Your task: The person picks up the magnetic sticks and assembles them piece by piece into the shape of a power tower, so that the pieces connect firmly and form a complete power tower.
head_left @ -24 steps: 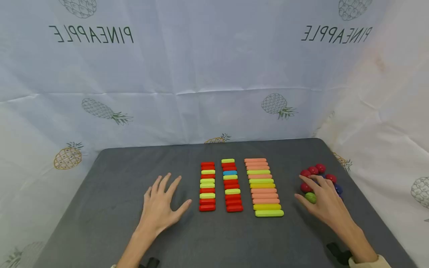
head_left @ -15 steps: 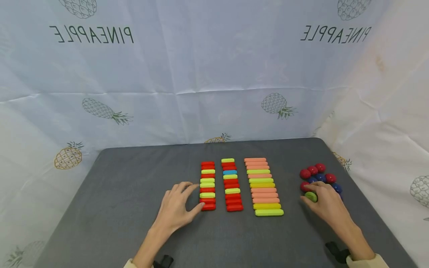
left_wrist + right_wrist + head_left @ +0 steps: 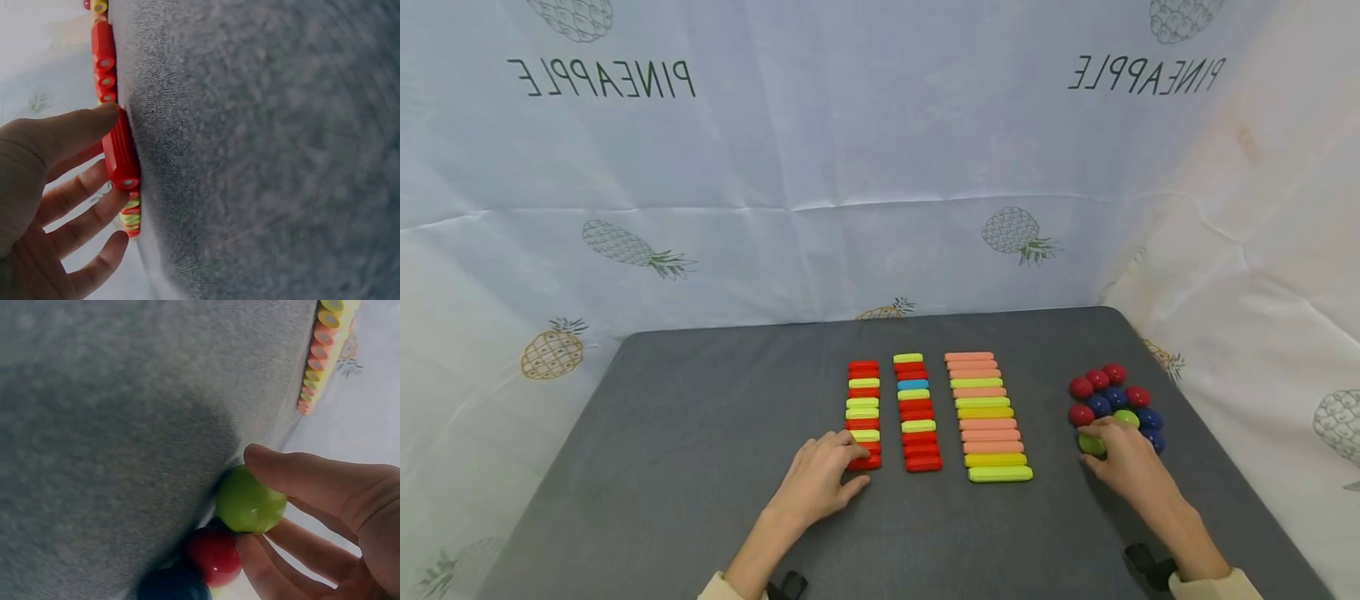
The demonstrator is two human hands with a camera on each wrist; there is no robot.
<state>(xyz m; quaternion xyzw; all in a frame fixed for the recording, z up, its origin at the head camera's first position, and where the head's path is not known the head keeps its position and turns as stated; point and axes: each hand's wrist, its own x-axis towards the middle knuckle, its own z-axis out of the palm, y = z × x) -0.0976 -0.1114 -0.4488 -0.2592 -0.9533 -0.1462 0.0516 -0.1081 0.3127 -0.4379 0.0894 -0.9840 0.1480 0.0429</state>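
Red stick [image 3: 125,152]: lying crosswise at the near end of the left column [image 3: 862,403], pinched between thumb and forefinger of the left hand [image 3: 822,478], thumb on the near side, other fingers loosely fanned in the left wrist view. Firmness of that pinch impossible to tell; likewise any lift from the dark table [image 3: 715,392]. Green ball [image 3: 250,500]: at the near-left corner of the ball cluster, pinched between thumb and fingertip of the right hand [image 3: 1124,465]; raised or resting, again hard to tell.

Just changed: left hand, at first spread wide and apart from the sticks, then half closed beside the left column, now at its near end with thumb and forefinger drawn together. Right hand, earlier poised at the cluster with thumb and fingers apart, now narrowed round the green ball. Newly uncovered past the knuckles: a second green ball [image 3: 1125,418]. To be judged from this: reaching done on both sides, grasping begun, both pieces taken hold of at nearly the same time.

Beside the green ball, a red ball [image 3: 214,556], then a blue ball [image 3: 174,586], with more of both colours behind. Between the hands, unchanged in order, the middle column [image 3: 916,415] of mostly red sticks and the right column [image 3: 989,424] of salmon, yellow and lime ones. Farther out, black straps [image 3: 1140,557] at the wrists, pale sleeves [image 3: 1216,586], and a pineapple-printed backdrop [image 3: 887,125] with reversed lettering.
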